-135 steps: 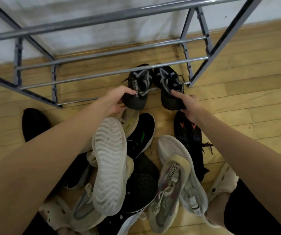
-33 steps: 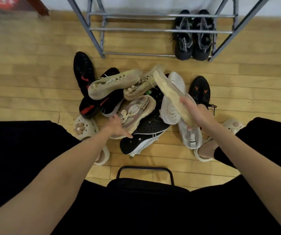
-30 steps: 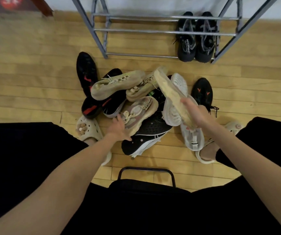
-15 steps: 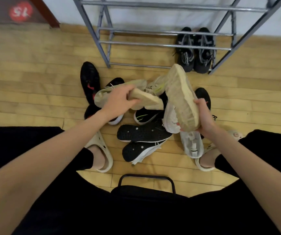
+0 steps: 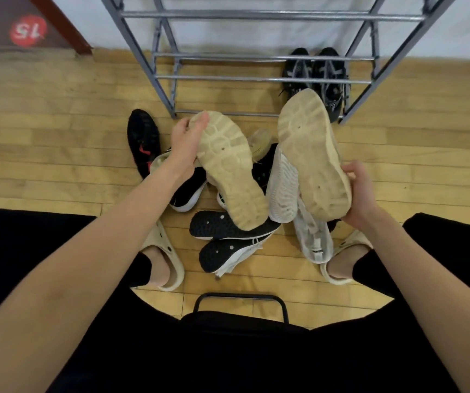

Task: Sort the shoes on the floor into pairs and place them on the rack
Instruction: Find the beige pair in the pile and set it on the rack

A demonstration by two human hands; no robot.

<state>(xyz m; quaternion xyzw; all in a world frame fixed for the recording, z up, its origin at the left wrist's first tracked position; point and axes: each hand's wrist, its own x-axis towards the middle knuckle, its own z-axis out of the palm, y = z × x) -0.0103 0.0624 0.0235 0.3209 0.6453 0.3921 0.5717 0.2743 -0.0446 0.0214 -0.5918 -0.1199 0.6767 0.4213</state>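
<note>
My left hand (image 5: 184, 143) grips a beige shoe (image 5: 229, 168) by its toe end, its worn sole facing me. My right hand (image 5: 360, 191) holds the matching beige shoe (image 5: 311, 157) at the heel, sole also up. Both shoes hang above the pile on the floor. That pile holds black shoes (image 5: 228, 236), a white shoe (image 5: 282, 188), a pale grey one (image 5: 314, 239) and a black shoe with red marks (image 5: 142, 140). A black pair (image 5: 316, 78) stands on the lowest bars at the right end of the grey metal rack (image 5: 256, 79).
My feet in cream clogs (image 5: 168, 262) (image 5: 341, 259) stand on the wooden floor on either side of the pile. A black stool frame (image 5: 241, 302) shows between my black-clad legs. The left part of the rack's lowest shelf holds nothing. A red "15" sticker (image 5: 28, 31) marks the wall.
My left hand has lifted the second beige shoe out of the pile and turned its sole up. My right hand has raised its shoe higher, beside the other one.
</note>
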